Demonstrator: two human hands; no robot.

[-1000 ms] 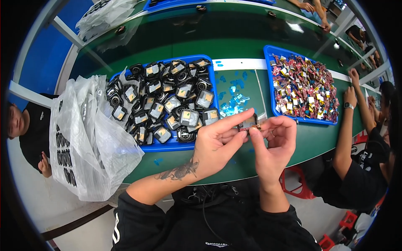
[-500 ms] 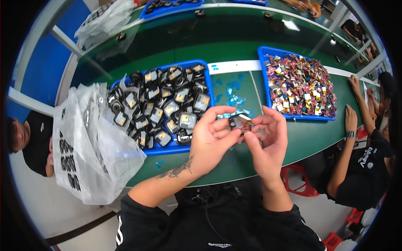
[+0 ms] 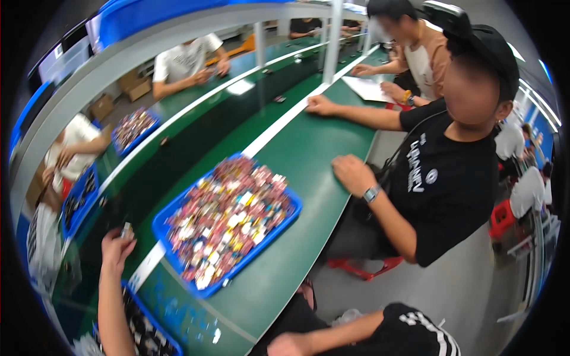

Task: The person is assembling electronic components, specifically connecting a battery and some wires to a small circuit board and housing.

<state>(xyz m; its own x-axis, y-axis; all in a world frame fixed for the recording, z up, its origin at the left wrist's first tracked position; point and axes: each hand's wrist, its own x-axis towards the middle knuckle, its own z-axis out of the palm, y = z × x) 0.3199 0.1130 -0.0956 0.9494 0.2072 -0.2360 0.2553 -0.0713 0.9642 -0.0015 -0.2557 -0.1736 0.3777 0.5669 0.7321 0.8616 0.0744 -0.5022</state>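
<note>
My left hand (image 3: pixel 117 249) reaches out over the dark green conveyor belt at the left. Its fingertips pinch a small silvery electronic part (image 3: pixel 126 230), whose details are too small to make out. Below it, partly hidden by my forearm, is a blue tray (image 3: pixel 155 317) of black plastic housings. My right hand (image 3: pixel 290 344) hangs low by the near table edge, beside my lap. Motion smears its fingers, and nothing in it can be made out.
A blue tray (image 3: pixel 159 228) heaped with pinkish, white and yellow small parts stands mid-table. Blue film scraps (image 3: pixel 172 311) lie near it. A co-worker in a black shirt (image 3: pixel 451 178) sits at the right, arms on the table. Grey posts (image 3: pixel 332 41) rise beside the belt.
My view has swung to the right. Both hands held a small dark part between them; now they are apart, the left stretched over the belt with a small part, the right lowered.
</note>
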